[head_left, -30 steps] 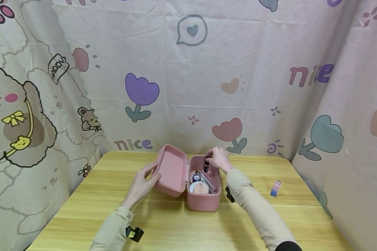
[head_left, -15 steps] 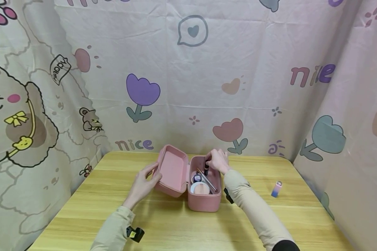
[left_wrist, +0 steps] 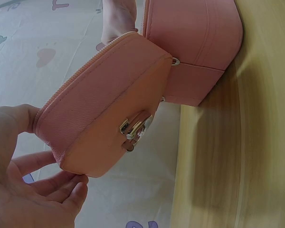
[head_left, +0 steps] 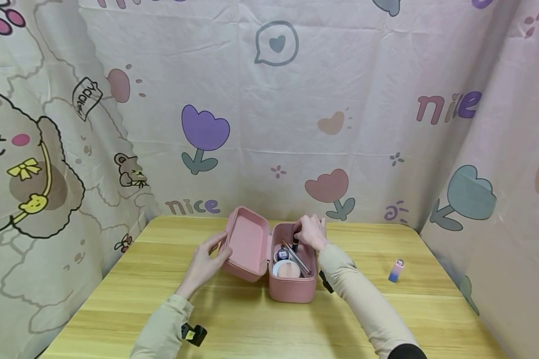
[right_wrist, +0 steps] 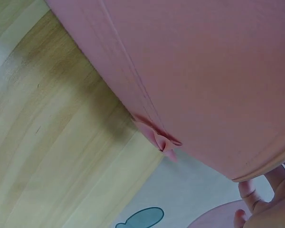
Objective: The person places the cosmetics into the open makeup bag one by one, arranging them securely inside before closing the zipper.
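A pink cosmetic case [head_left: 293,290] stands on the table with its lid [head_left: 247,242] swung out to the left. My left hand [head_left: 206,262] grips the lid's outer edge, thumb on the rim side and fingers under its outer face in the left wrist view. My right hand [head_left: 312,232] reaches over the case's far end and pinches a small black lipstick tube [head_left: 295,244], held upright inside. Nearer in the case lie a round compact [head_left: 287,269], a small dark-capped jar [head_left: 282,255] and slim brushes [head_left: 300,259]. The right wrist view shows the case's side wall [right_wrist: 194,85]; the lipstick is hidden there.
A pink-and-blue lipstick-like tube [head_left: 396,270] stands on the wooden table [head_left: 233,329] to the right of the case. A printed curtain [head_left: 269,124] hangs behind the table and along both sides.
My right hand has lowered slightly, and the black lipstick tube sits deeper in the case's far end. The left hand stays on the lid. The head view has shifted a little.
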{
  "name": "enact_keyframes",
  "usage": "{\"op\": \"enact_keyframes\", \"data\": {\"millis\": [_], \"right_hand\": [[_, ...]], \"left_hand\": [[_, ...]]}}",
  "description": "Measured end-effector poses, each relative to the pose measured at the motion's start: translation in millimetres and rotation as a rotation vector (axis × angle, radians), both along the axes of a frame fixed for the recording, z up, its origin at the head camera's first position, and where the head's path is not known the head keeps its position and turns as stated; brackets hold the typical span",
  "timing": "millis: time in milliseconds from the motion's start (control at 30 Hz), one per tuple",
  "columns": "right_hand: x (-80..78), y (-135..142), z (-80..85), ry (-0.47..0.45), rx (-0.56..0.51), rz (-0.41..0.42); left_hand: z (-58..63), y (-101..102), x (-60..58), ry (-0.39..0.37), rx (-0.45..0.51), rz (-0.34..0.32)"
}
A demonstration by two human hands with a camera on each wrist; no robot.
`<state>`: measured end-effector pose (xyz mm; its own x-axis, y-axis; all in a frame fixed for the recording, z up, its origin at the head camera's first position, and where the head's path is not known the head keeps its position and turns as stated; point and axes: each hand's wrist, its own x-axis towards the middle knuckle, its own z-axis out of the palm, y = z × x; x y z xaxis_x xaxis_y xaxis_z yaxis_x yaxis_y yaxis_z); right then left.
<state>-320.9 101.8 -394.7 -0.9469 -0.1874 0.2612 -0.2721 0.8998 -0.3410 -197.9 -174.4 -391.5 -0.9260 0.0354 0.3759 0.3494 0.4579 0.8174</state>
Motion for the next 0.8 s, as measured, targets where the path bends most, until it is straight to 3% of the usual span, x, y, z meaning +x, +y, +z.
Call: {"op": "enact_keyframes", "data": {"millis": [233, 400, 533, 800], "right_hand": [[0.8, 1, 0.1, -0.003, -0.004, -0.017], [2.9, 5, 0.7, 0.004, -0.099, -0.041], [8.7, 11, -0.1, 0.041, -0.240, -0.049], [30.6, 29, -5.0, 0.160, -0.623, -0.038]], "left_hand": [[-0.7, 0, -0.3, -0.004, 0.003, -0.003], [-1.6, -1, -0.7, -0.006, 0.009, -0.007], [-2.5, -1, -1.0, -0.003, 0.011, -0.004], [-4.0, 0, -1.5, 0.014, 0.014, -0.007]]}}
